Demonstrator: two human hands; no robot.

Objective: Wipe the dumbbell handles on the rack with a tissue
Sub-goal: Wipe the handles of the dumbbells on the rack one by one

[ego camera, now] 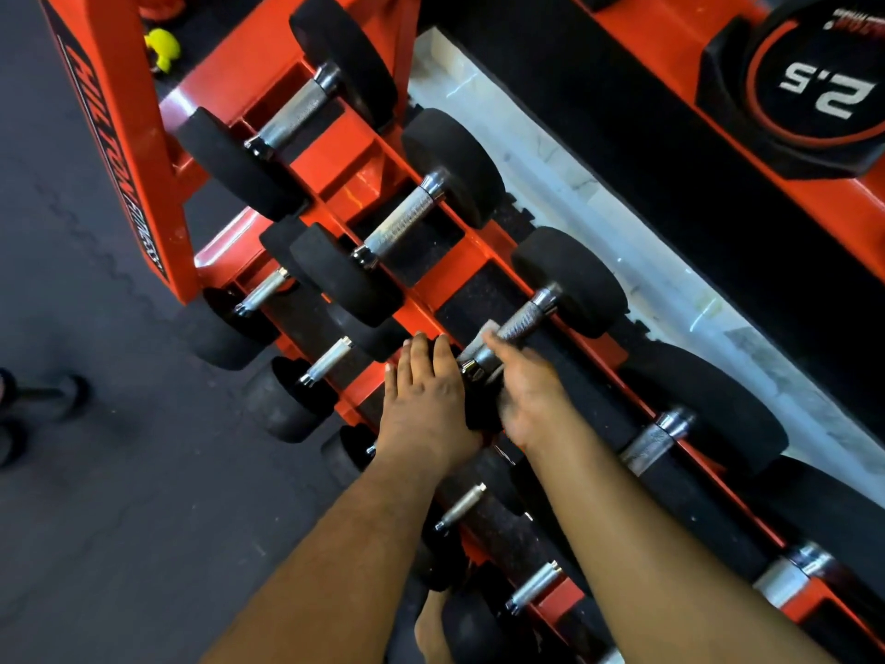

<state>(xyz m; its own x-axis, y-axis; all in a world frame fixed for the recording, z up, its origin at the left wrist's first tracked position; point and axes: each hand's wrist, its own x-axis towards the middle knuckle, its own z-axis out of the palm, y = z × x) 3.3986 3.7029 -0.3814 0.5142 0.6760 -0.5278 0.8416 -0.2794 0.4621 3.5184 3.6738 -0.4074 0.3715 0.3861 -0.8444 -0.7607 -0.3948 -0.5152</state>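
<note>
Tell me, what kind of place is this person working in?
Most likely a gym's free-weights area. An orange rack holds rows of black dumbbells with knurled metal handles, a weight plate marked 2.5 sits on the next rack, and the floor is dark rubber matting.

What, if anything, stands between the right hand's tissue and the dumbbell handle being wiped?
Nothing visible. The right hand already presses the tissue onto the handle; the left hand lies flat on the near weight head, beside the handle.

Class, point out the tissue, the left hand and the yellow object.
tissue (pixel 480 338): head view, its white fold on the handle.
left hand (pixel 427 400): head view, its back.
yellow object (pixel 163 49): head view, its top.
</note>
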